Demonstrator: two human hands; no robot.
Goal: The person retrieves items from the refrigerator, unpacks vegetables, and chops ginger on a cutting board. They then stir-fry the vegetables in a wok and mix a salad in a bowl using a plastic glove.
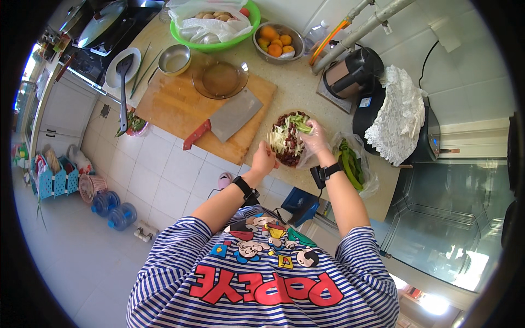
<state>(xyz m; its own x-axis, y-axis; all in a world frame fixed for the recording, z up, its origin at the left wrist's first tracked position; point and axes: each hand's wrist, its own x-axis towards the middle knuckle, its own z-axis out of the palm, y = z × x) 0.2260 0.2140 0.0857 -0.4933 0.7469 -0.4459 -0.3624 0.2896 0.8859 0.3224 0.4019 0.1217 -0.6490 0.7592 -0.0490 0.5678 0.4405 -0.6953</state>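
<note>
A round dish of peanuts and pale and green shredded vegetables (pixel 287 137) sits on the stone counter, right of the cutting board. My right hand (pixel 315 137), in a clear plastic glove, has its fingers closed on green vegetable shreds at the dish's right side. At the dish's left rim is my left hand (pixel 264 158), without a visible glove, its fingers curled against the edge; whether it grips the rim cannot be told. Just right of the dish, long green peppers (pixel 350 166) lie in a clear plastic bag. A cleaver with a red handle (pixel 233 115) rests on the wooden cutting board (pixel 172 98).
Behind the board stand a glass plate (pixel 220 80), a small metal bowl (pixel 174 60), a steel bowl of orange fruit (pixel 301 51) and a green basin (pixel 256 18). An electric kettle (pixel 352 74) stands back right. A spatula (pixel 124 86) lies across a white plate (pixel 133 57), its handle overhanging the counter.
</note>
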